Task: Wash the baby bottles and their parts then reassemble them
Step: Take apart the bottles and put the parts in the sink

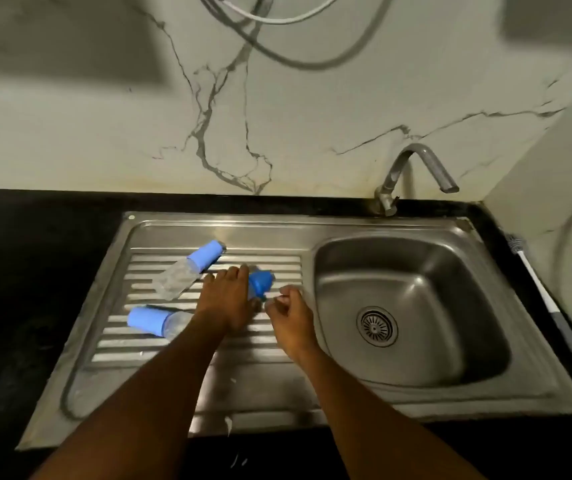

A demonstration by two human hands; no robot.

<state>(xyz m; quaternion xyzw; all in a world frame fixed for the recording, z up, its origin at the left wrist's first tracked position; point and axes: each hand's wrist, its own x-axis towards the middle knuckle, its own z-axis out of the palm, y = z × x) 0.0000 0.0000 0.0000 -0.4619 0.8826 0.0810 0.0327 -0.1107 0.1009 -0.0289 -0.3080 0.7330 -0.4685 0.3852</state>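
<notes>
Blue-collared bottle (pixel 261 281) lies on the steel drainboard (pixel 260 382). My left hand (pixel 226 299) grips it. My right hand (pixel 288 308) is curled; I can't tell if it holds anything.

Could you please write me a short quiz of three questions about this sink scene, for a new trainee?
1. True or false: the sink basin holds no bottle.
2. Besides the blue-topped bottle at the left hand, how many bottles lie on the drainboard?
3. The brush lies: A in the basin; B on the counter right of the sink; C on the drainboard.
Key: 1 true; 2 two, the far bottle and the near bottle; 3 B.
</notes>
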